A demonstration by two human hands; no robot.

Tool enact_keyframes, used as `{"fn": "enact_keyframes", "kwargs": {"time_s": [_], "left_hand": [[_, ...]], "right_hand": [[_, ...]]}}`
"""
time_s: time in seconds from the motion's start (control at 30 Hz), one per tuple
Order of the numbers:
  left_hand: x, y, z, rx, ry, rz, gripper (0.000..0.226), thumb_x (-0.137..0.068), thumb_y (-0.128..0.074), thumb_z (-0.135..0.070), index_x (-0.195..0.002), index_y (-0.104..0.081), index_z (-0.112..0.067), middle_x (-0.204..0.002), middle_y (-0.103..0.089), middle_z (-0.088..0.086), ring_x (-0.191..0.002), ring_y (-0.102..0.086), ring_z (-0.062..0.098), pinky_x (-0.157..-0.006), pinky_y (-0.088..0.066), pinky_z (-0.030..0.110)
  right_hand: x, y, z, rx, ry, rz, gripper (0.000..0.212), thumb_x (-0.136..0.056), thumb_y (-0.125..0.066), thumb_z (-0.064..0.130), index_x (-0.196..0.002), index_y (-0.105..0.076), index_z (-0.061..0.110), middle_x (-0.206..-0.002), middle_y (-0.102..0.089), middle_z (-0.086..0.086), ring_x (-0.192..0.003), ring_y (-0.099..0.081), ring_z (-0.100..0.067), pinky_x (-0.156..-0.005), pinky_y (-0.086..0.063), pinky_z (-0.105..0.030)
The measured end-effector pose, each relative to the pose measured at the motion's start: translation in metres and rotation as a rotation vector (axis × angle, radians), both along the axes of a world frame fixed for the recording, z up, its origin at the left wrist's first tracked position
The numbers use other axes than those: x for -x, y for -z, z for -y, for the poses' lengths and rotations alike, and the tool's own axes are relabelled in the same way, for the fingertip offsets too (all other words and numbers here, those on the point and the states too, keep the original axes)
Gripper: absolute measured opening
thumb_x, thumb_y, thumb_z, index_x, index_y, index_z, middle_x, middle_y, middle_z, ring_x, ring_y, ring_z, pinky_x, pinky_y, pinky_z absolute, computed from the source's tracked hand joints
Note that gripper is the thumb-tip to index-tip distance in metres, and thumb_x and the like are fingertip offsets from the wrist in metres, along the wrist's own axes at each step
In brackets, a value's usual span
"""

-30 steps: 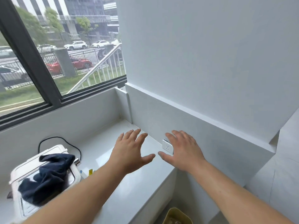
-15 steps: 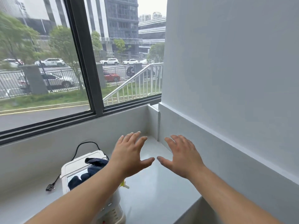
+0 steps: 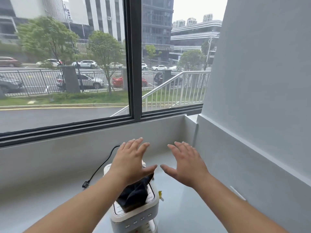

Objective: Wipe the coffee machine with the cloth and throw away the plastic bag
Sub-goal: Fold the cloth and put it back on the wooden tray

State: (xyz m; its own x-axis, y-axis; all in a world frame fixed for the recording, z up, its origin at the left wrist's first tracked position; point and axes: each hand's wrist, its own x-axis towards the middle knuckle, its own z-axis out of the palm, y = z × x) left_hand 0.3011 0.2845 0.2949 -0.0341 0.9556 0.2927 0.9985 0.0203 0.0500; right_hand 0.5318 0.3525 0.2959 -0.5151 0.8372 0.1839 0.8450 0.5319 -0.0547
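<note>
The white counter (image 3: 185,207) runs under the window and into the corner on the right, and on it, low in the view, stands the coffee machine (image 3: 134,214), a pale upright box whose control panel with its row of buttons faces the person. Its black power cord (image 3: 99,169) trails away to the left along the counter, with the plug lying loose near the back wall. On the machine's top lies the cloth (image 3: 134,192), dark blue and crumpled in a heap, its long axis running roughly away from the person, from the near edge of the top up toward the left hand (image 3: 131,163). That hand hangs directly above the far end of the cloth, palm down, fingers spread wide and holding nothing; its thumb sits just over the cloth's upper tip (whether it touches cannot be told). The right hand (image 3: 186,167) is equally flat, splayed and empty, off to the right over bare counter and well clear of the machine. So the cloth lies below and slightly nearer than the left hand, which looks better placed to drop and gather it. A small yellow clip-like piece (image 3: 160,194) sits just beside the machine's right side. No plastic bag is in view.
</note>
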Motion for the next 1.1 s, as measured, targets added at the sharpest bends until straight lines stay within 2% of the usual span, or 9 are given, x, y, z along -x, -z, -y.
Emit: {"fn": "enact_keyframes", "kwargs": {"time_s": [0.13, 0.27, 0.43, 0.57, 0.63, 0.73, 0.87, 0.97, 1.1], "left_hand": [[0.030, 0.009, 0.013, 0.027, -0.012, 0.042, 0.096, -0.076, -0.036, -0.091, -0.156, -0.036, -0.037, -0.168, -0.032, -0.005, -0.153, -0.027, 0.020, -0.126, -0.019, 0.044], [0.053, 0.021, 0.023, 0.082, 0.054, 0.036, 0.085, -0.076, -0.040, -0.087, -0.144, -0.050, -0.037, -0.149, -0.052, -0.013, -0.145, -0.037, 0.015, -0.124, -0.024, 0.041], [0.069, 0.037, 0.029, 0.153, 0.105, 0.018, 0.080, -0.075, -0.041, -0.084, -0.137, -0.055, -0.035, -0.139, -0.059, -0.011, -0.138, -0.044, 0.017, -0.122, -0.026, 0.043], [0.075, 0.048, 0.029, 0.193, 0.146, -0.013, 0.062, -0.077, -0.042, -0.072, -0.122, -0.064, -0.035, -0.122, -0.067, -0.010, -0.127, -0.051, 0.016, -0.122, -0.027, 0.043], [0.078, 0.054, 0.029, 0.212, 0.169, -0.037, 0.049, -0.079, -0.044, -0.065, -0.105, -0.068, -0.031, -0.106, -0.070, -0.008, -0.114, -0.057, 0.019, -0.114, -0.036, 0.042], [0.079, 0.057, 0.027, 0.248, 0.198, -0.039, 0.035, -0.080, -0.046, -0.056, -0.090, -0.062, -0.026, -0.092, -0.070, -0.003, -0.096, -0.063, 0.026, -0.088, -0.048, 0.041], [0.078, 0.062, 0.025, 0.264, 0.216, 0.014, 0.023, -0.083, -0.051, -0.050, -0.084, -0.051, -0.027, -0.094, -0.069, -0.001, -0.090, -0.062, 0.027, -0.072, -0.045, 0.038], [0.077, 0.065, 0.026, 0.275, 0.219, 0.060, 0.020, -0.084, -0.053, -0.046, -0.085, -0.048, -0.027, -0.094, -0.069, 0.001, -0.090, -0.062, 0.027, -0.067, -0.037, 0.036], [0.077, 0.063, 0.027, 0.276, 0.210, 0.084, 0.016, -0.084, -0.054, -0.040, -0.085, -0.048, -0.025, -0.093, -0.067, 0.000, -0.088, -0.062, 0.027, -0.067, -0.042, 0.037]], "right_hand": [[0.035, 0.007, 0.004, -0.016, -0.056, 0.013, 0.101, -0.080, -0.021, 0.091, -0.162, -0.029, 0.032, -0.168, -0.031, 0.000, -0.157, -0.021, -0.027, -0.127, -0.017, -0.046], [0.062, 0.017, 0.010, -0.023, -0.102, 0.036, 0.095, -0.082, -0.026, 0.089, -0.156, -0.039, 0.031, -0.162, -0.041, 0.001, -0.152, -0.029, -0.026, -0.125, -0.022, -0.046], [0.084, 0.029, 0.020, -0.040, -0.144, 0.084, 0.079, -0.082, -0.031, 0.088, -0.127, -0.060, 0.031, -0.125, -0.062, 0.006, -0.127, -0.047, -0.024, -0.113, -0.033, -0.042], [0.093, 0.036, 0.030, -0.046, -0.139, 0.164, 0.073, -0.082, -0.027, 0.089, -0.105, -0.065, 0.030, -0.101, -0.064, 0.003, -0.104, -0.053, -0.025, -0.104, -0.035, -0.044], [0.097, 0.039, 0.035, -0.039, -0.146, 0.213, 0.071, -0.083, -0.025, 0.088, -0.095, -0.064, 0.030, -0.093, -0.065, 0.001, -0.095, -0.054, -0.026, -0.100, -0.036, -0.045], [0.098, 0.042, 0.042, -0.031, -0.170, 0.236, 0.058, -0.085, -0.028, 0.081, -0.081, -0.053, 0.028, -0.083, -0.067, -0.001, -0.082, -0.055, -0.029, -0.090, -0.038, -0.045], [0.100, 0.044, 0.047, 0.007, -0.176, 0.207, 0.044, -0.090, -0.037, 0.066, -0.083, -0.048, 0.024, -0.085, -0.071, -0.002, -0.073, -0.056, -0.031, -0.071, -0.035, -0.041], [0.103, 0.046, 0.051, 0.032, -0.149, 0.199, 0.036, -0.096, -0.040, 0.055, -0.086, -0.047, 0.022, -0.089, -0.071, -0.005, -0.079, -0.062, -0.033, -0.069, -0.031, -0.040], [0.109, 0.044, 0.054, 0.048, -0.125, 0.190, 0.028, -0.101, -0.038, 0.046, -0.088, -0.046, 0.022, -0.093, -0.073, -0.007, -0.084, -0.064, -0.035, -0.069, -0.030, -0.040]]}}
